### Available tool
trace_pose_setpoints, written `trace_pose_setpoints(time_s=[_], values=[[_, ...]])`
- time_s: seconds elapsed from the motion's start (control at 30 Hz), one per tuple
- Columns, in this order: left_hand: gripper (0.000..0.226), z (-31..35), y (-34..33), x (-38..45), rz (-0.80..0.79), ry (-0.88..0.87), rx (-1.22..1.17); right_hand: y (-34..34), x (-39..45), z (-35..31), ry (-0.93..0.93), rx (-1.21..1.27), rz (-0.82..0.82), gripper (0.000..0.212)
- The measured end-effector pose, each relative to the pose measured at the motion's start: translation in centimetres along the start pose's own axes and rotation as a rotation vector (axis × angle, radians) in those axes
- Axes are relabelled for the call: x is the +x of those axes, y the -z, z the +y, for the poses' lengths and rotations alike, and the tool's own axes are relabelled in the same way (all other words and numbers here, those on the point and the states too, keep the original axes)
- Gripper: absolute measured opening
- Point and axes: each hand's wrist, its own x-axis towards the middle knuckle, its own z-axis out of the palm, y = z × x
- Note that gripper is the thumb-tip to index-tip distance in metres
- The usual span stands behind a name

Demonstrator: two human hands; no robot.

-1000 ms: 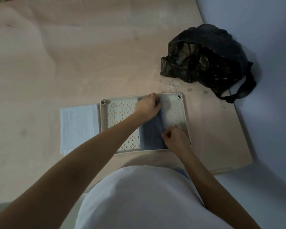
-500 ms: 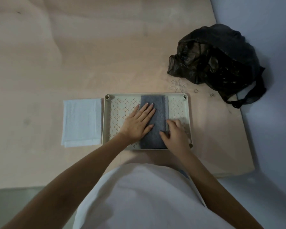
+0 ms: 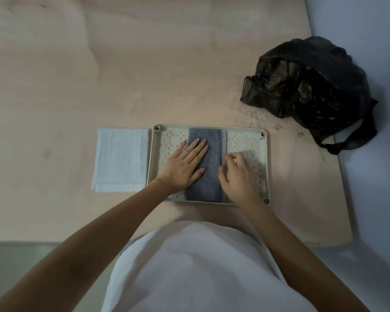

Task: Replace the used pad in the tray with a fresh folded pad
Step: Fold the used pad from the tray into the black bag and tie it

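Observation:
A cream perforated tray (image 3: 245,129) lies on the wooden board in front of me. A folded grey pad (image 3: 208,143) runs down its middle from back rim to front rim. My left hand (image 3: 185,163) rests flat on the pad's left half, fingers spread. My right hand (image 3: 236,174) curls at the pad's right edge, fingertips touching that edge; whether it pinches the edge is unclear. A folded white pad (image 3: 121,159) lies flat on the board just left of the tray.
A crumpled black plastic bag (image 3: 309,86) sits at the board's back right corner. Several clear rubber bands (image 3: 253,119) and small rings lie between bag and tray. The board's right edge drops to a bluish floor. My white-clad lap fills the lower view.
My left hand went from gripping the pad's far end to lying flat on it. My right hand slid up along the pad's right edge. The view drew closer.

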Motion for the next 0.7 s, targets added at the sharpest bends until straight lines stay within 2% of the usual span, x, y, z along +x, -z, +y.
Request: trace_pose_setpoints(time_s=[0.07,0.2,0.4,0.57,0.7], values=[[0.064,0.1,0.0,0.2,0.016,-0.008,0.008,0.0,1.3,0.0,0.12,-0.119,0.027,0.05],[0.065,0.2,0.1,0.4,0.048,-0.022,0.023,-1.3,3.8,0.6,0.301,-0.335,-0.108,0.06],[0.061,0.2,0.3,1.3,0.106,0.053,-0.053,-2.3,4.8,1.2,0.353,-0.443,-0.137,0.063],[0.062,-0.5,-0.5,1.9,0.053,0.056,-0.037,-2.7,5.0,1.5,0.355,-0.421,-0.141,0.063],[0.061,-0.2,-0.9,1.8,0.097,0.093,-0.04,-3.0,5.1,1.6,0.336,-0.403,-0.146,0.064]])
